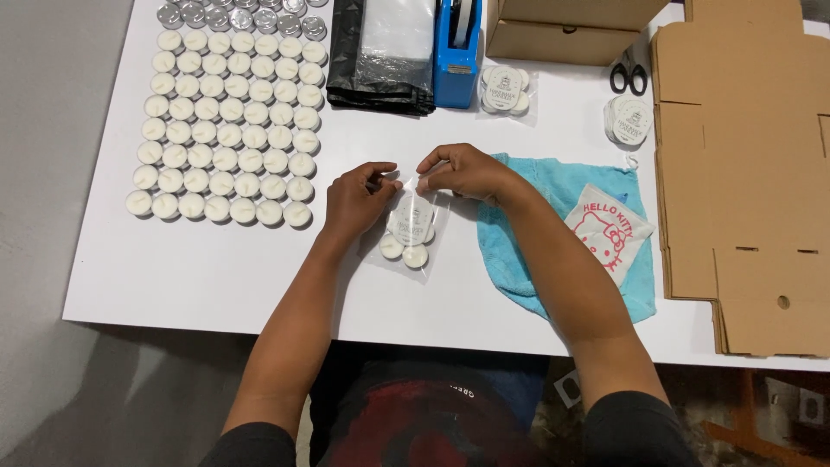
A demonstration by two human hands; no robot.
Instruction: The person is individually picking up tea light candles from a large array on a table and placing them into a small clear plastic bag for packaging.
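At the far left of your white desk [216, 268], white tealight candles [226, 123] stand in neat rows, with a line of silver-cupped ones [238, 15] along the top edge. To the right of the rows lie a folded black plastic sheet [380, 60] and a blue tape dispenser [456, 52].

Your left hand [356, 203] rests on the desk near the middle, its fingers [386, 183] pinching the top edge of a small clear bag [411, 229]. The bag lies flat on the desk between your two hands, just beside the blue cloth, and holds several white tealights under a round white label. Your right hand [467, 173] meets the left over the same top edge, fingers [430, 180] pressed together in a pinch on the plastic, so that both hands grip the bag's mouth almost thumb to thumb.

Under your right forearm spreads a light blue cloth [536, 259], and on it sits a small white drawstring pouch [609, 229] printed with a pink cartoon cat. Beyond your hands, near the desk's far edge, a filled clear bag of tealights [506, 91] lies in front of a brown cardboard box [562, 30]. Further right are black-handled scissors [628, 76] and another filled bag [628, 119]. At the far right, flat unfolded cardboard blanks [748, 173] are stacked, reaching over the desk's near edge.
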